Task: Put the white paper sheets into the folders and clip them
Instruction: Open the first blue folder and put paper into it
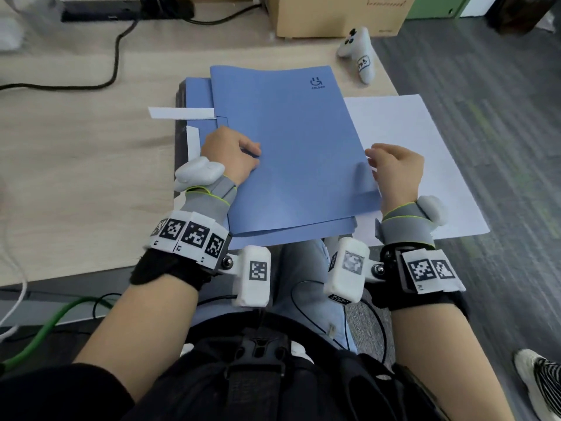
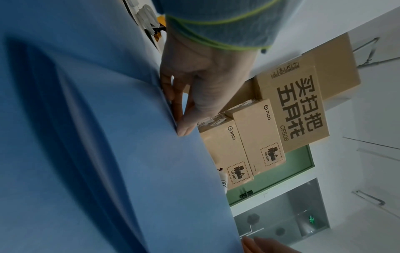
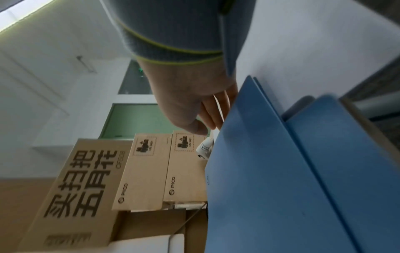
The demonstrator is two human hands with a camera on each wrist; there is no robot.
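Note:
A blue folder (image 1: 291,141) lies closed on top of a stack of blue folders (image 1: 303,237) at the table's right corner. White paper sheets (image 1: 409,138) lie under its right side and hang over the table edge. My left hand (image 1: 253,153) is at the folder's left edge. In the left wrist view the thumb and fingers (image 2: 177,119) pinch that edge of the blue folder (image 2: 86,137). My right hand (image 1: 375,161) curls round the right edge, which is raised a little. In the right wrist view its fingers (image 3: 218,109) reach behind the folder (image 3: 270,171), next to the sheets (image 3: 303,42).
A white paper strip (image 1: 182,113) sticks out to the left of the stack. A white controller (image 1: 358,53) and a cardboard box (image 1: 334,13) stand at the back, and a black cable (image 1: 117,56) runs at the back left. Carpet floor lies to the right.

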